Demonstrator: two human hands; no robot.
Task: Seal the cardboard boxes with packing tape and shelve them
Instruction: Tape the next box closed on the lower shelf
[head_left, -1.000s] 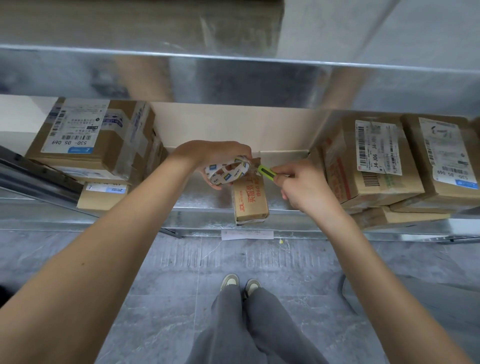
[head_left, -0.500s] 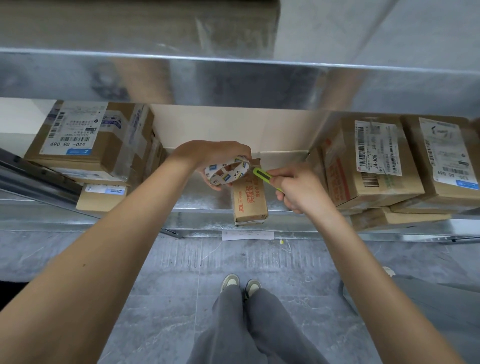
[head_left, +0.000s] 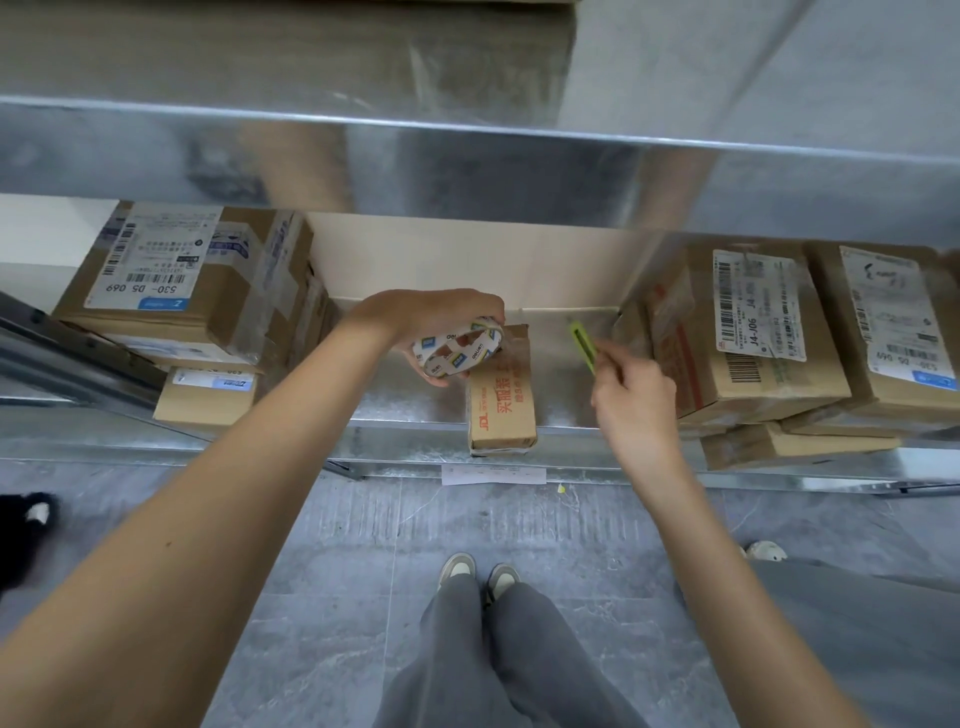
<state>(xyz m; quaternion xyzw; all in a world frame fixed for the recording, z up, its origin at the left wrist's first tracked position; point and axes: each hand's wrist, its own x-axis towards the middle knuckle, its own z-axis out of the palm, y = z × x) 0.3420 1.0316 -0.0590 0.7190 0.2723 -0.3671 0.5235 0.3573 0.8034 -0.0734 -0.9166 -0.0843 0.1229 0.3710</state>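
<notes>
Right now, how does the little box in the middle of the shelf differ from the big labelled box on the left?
The little box lies alone, its near end over the shelf's front edge; the big labelled box tops a stack. The little box bears red print and no white label; the big one carries a white barcoded label. The little one is far smaller and narrower. Both are brown cardboard on the same metal shelf.

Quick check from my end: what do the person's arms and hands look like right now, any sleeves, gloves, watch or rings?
Both forearms are bare to the frame edge, no sleeves showing. The left hand and right hand wear no gloves; no watch, bracelet or ring is visible.
</notes>
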